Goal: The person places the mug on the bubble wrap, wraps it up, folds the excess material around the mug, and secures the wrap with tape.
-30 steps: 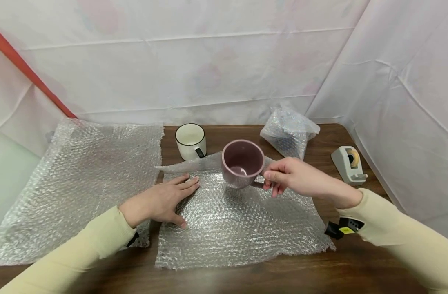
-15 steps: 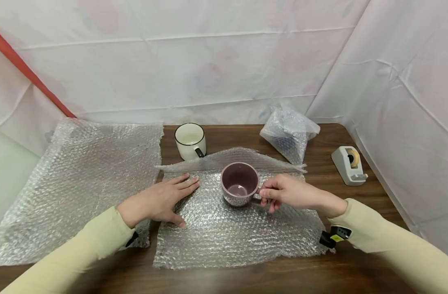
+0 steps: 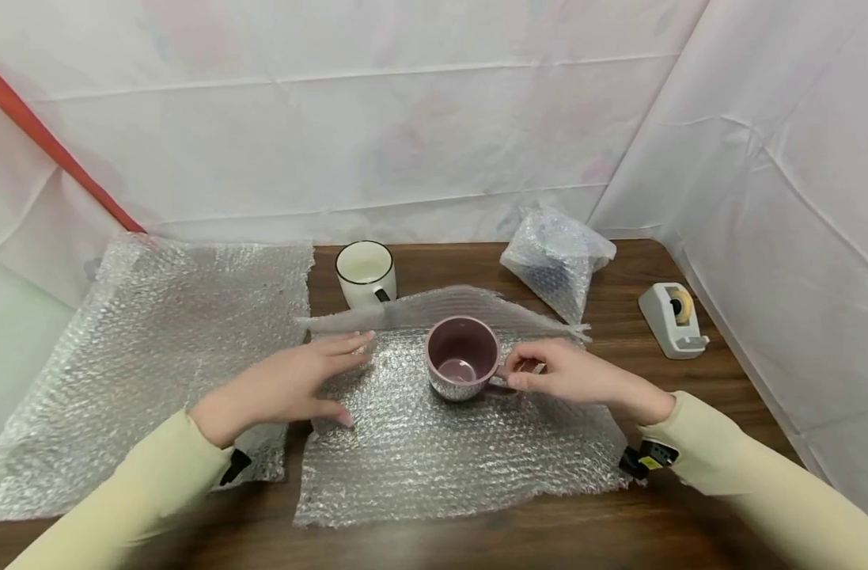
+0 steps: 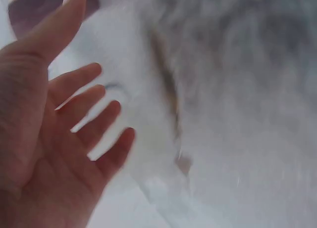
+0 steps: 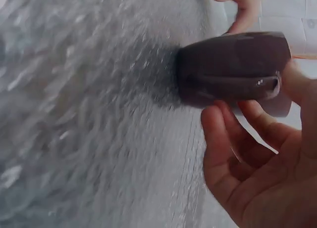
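A mauve mug stands upright on the nearer bubble wrap sheet. My right hand is at its handle, thumb and fingers loosely around it; the right wrist view shows fingertips close against the handle side of the mug. My left hand hovers over the left edge of that sheet, its fingers spread and holding nothing. In the left wrist view the left hand appears with fingers apart before a blurred background. Behind the sheet's raised far edge stands a white mug with a black rim, partly covered.
Another bubble wrap sheet covers the left of the wooden table. A bubble-wrapped bundle lies at the back right. Further right stands a white tape dispenser. Pale cloth walls enclose the back and sides.
The mauve mug has come down onto the bubble wrap, and the right hand's hold on its handle has loosened. The left hand has come up from the sheet and shifted left.
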### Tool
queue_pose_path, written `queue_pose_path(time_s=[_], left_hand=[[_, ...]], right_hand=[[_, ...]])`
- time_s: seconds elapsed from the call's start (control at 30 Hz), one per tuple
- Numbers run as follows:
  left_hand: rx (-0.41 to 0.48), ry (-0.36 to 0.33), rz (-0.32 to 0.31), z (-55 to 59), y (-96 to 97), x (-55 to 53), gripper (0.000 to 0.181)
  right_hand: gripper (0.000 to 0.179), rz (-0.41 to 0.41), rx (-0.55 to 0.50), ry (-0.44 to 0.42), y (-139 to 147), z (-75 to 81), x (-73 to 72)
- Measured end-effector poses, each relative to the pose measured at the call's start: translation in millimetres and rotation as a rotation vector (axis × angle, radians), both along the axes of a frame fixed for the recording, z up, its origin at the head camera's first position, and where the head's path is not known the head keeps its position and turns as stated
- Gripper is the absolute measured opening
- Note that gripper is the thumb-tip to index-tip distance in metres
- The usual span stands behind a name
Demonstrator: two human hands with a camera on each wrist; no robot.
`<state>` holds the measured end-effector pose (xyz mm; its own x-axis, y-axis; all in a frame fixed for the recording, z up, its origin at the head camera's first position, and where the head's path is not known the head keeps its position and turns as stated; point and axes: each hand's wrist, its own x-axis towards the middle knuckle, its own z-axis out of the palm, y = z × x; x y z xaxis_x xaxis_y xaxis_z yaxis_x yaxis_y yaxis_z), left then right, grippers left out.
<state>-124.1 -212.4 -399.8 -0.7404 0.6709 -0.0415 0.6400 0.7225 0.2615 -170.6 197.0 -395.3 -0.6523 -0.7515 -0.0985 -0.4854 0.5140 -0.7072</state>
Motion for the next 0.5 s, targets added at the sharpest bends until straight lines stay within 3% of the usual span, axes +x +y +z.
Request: queue_pose_path(time_s=[0.1, 0.2, 0.27, 0.33, 0.43, 0.5], left_hand=[[0.114, 0.172, 0.017, 10.4, -10.1, -2.9, 0.065], [0.223, 0.354, 0.089, 17.2, -20.3, -7.5, 0.043], [0.265, 0.413, 0.162, 18.4, -25.6, -10.4, 0.039], [0.268, 0.397, 0.235, 17.4, -29.8, -12.5, 0.041], [0.225, 0.283, 0.329, 13.2, -34.3, -14.8, 0.046], [0.205, 0.201, 0.366, 9.6, -36.8, -16.9, 0.039]], right_hand=[[0.023, 0.051, 0.023, 0.093, 7.1, -3.4, 0.0], [0.035, 0.09, 0.082, 0.225, 13.2, -6.7, 1.3], [0.045, 0.092, 0.126, 0.28, 16.0, -8.4, 3.3], [0.055, 0.078, 0.174, 0.307, 18.1, -10.1, 5.7], [0.065, 0.057, 0.228, 0.31, 20.1, -12.8, 9.1], [0.071, 0.057, 0.252, 0.31, 21.1, -15.0, 10.8]])
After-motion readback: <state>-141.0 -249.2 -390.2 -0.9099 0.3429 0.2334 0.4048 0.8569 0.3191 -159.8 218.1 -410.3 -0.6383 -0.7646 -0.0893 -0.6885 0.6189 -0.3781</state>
